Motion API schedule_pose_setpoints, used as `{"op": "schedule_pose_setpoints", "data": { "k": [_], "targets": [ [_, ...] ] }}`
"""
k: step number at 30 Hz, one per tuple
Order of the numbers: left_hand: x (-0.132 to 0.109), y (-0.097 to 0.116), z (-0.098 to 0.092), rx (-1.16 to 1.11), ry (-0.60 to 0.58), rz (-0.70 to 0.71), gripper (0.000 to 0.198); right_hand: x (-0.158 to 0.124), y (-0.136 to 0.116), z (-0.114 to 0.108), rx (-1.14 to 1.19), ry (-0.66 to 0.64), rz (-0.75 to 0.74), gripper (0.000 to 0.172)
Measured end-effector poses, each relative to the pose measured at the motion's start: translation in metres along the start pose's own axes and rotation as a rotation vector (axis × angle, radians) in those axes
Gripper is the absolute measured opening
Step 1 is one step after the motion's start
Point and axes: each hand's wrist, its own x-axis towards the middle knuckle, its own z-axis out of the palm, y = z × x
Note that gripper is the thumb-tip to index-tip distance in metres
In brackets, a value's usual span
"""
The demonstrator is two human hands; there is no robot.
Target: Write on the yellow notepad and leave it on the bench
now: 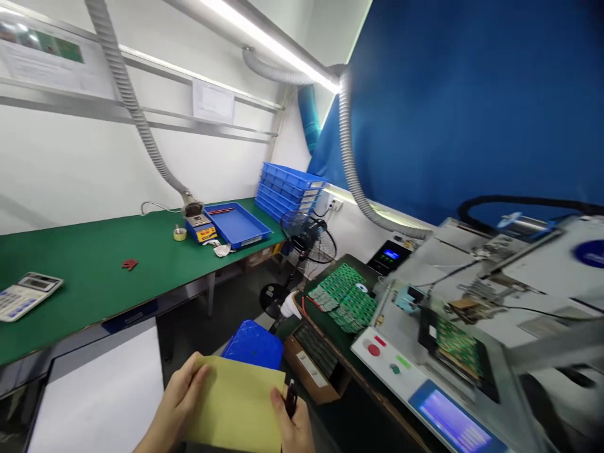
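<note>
A blank yellow sheet of paper (pixel 238 402) is held up at the bottom centre between both hands. My left hand (pixel 182 399) grips its left edge, thumb on top and fingers behind. At the right edge, my right hand (pixel 295 421) pinches the sheet with the thumb. That same hand also has a dark pen (pixel 291 397) tucked in it, pointing upward. Whatever the fingers do behind the paper is hidden.
Left is a green table (pixel 155 277) with a calculator (pixel 31 294), a blue tray (pixel 238 224) and stacked blue trays (pixel 290 189). A blue stool (pixel 255 345) and fan (pixel 306 239) stand ahead. Right are green circuit boards (pixel 349 296) and a machine with a lit screen (pixel 453 418).
</note>
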Motion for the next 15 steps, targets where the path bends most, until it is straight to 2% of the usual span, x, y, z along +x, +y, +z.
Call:
{"op": "schedule_pose_setpoints", "data": {
  "k": [3, 6, 8, 11, 13, 15],
  "targets": [
    [-0.002, -0.003, 0.006, -0.124, -0.015, -0.034, 0.045, -0.004, 0.002, -0.006, 0.01, 0.077, 0.003, 0.054],
    [-0.004, 0.008, 0.014, -0.36, -0.123, -0.23, 0.044, -0.006, 0.0, -0.014, 0.058, 0.098, 0.036, 0.052],
    [-0.005, 0.017, 0.021, -0.456, -0.193, -0.317, 0.06, -0.007, -0.004, -0.019, 0.148, 0.131, 0.101, 0.052],
    [-0.007, 0.022, 0.031, -0.451, -0.25, -0.306, 0.077, -0.011, -0.012, -0.025, 0.346, 0.128, 0.196, 0.053],
    [-0.006, 0.018, 0.036, -0.417, -0.288, -0.26, 0.073, -0.013, -0.017, -0.029, 0.47, 0.116, 0.195, 0.049],
    [-0.003, 0.011, 0.038, -0.374, -0.315, -0.2, 0.069, -0.014, -0.021, -0.035, 0.586, 0.162, 0.15, 0.045]
  ]
}}
